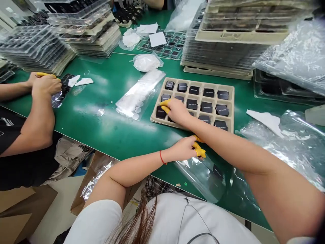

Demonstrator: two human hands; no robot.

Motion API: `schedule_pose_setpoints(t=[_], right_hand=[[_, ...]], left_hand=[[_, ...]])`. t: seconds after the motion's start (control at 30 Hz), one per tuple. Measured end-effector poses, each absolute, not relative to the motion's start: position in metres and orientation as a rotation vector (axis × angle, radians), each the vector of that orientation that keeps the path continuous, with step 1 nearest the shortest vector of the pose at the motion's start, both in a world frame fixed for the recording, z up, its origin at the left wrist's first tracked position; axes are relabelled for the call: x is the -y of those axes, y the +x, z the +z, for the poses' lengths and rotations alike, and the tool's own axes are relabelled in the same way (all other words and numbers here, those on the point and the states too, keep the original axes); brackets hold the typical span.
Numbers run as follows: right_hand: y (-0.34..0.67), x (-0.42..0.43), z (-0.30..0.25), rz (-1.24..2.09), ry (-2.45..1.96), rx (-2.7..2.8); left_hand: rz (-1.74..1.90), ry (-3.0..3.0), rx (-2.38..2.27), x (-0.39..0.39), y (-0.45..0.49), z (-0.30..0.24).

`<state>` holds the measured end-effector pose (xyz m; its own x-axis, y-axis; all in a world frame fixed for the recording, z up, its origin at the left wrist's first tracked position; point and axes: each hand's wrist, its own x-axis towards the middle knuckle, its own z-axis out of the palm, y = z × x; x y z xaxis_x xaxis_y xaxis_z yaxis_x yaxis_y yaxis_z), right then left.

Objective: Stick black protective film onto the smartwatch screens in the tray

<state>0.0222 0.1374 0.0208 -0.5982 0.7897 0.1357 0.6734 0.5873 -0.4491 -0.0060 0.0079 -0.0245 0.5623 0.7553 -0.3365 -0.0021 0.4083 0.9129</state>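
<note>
1. Reaching across above the left hand (186, 149), the right hand (177, 111) was over the front-left pockets of the beige moulded tray (232, 108) on the glossy green table (106, 142).
2. Right fingers: two yellow-capped tips stood slightly apart beside the flat black square piece (160, 112) in the front-left corner pocket. Couldn't tell if they pinched anything.
3. Left fingers: bent, yellow-capped, at the clear plastic sheet (195, 176). Couldn't tell whether they gripped it.
4. Good handling, my judgement: called for edge contact only, pieces flat and square in pockets, arm lifted off the front row.
5. Tray: three rows by five, mostly black pieces with light lettering. Back-left pocket held a dark watch-shaped piece with a round dial (169, 85). Some front pockets were hidden.
6. Behind: tall stack of beige and clear trays (218, 54). Dark rectangular piece (217, 172) lay at the sheet; inside or under, unclear.
</note>
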Motion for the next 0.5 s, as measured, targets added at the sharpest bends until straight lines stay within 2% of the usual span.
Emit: schedule_pose_setpoints(t=[0.23, 0.3, 0.43, 0.5], right_hand=[[0.055, -0.117, 0.034, -0.047, -1.339, 2.926], [0.057, -0.113, 0.031, -0.005, -1.353, 2.958], [0.064, -0.108, 0.032, 0.434, -1.33, 2.73], [0.081, -0.099, 0.041, 0.481, -1.251, 2.588]], left_hand=[[0.543, 1.268, -0.852, 0.001, -0.013, -0.008], [0.526, 1.269, -0.834, 0.004, -0.014, -0.004], [0.516, 1.202, -0.872, 0.002, -0.014, -0.001], [0.578, 1.11, -0.875, -0.001, -0.014, -0.002]])
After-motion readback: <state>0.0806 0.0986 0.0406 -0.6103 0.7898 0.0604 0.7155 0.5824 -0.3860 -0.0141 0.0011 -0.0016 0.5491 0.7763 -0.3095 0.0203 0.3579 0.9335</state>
